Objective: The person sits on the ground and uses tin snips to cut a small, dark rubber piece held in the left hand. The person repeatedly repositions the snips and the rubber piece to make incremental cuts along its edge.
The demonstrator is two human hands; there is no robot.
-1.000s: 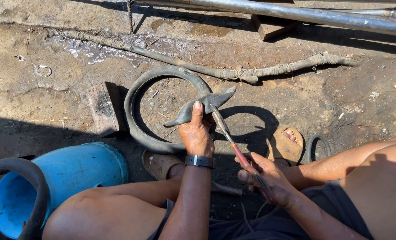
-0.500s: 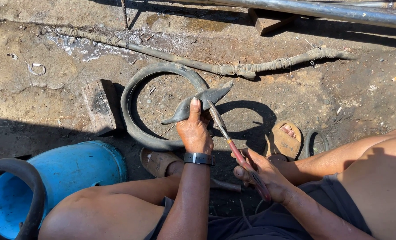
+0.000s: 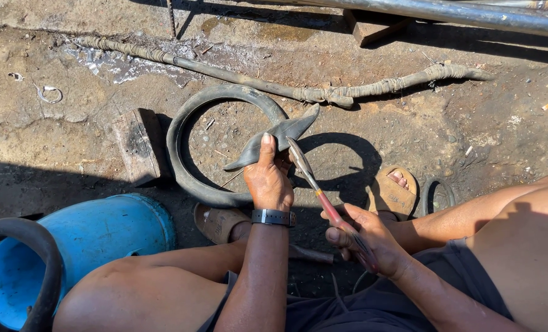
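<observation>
Rubber dominates the scene: a seated person's left hand (image 3: pixel 268 178) pins a cut grey rubber strip (image 3: pixel 274 140) with the thumb, fingers closed on it, against a black tyre (image 3: pixel 185 160) lying on the dirt ground (image 3: pixel 71 141). Right hand (image 3: pixel 366 237) is wrapped tight around the red handles of pliers (image 3: pixel 314 181), whose tip meets the strip just beside the left thumb. Nearby sit a blue barrel (image 3: pixel 102 230), a wooden block (image 3: pixel 135 144), sandals (image 3: pixel 394 190) and a bound hose (image 3: pixel 323 92).
</observation>
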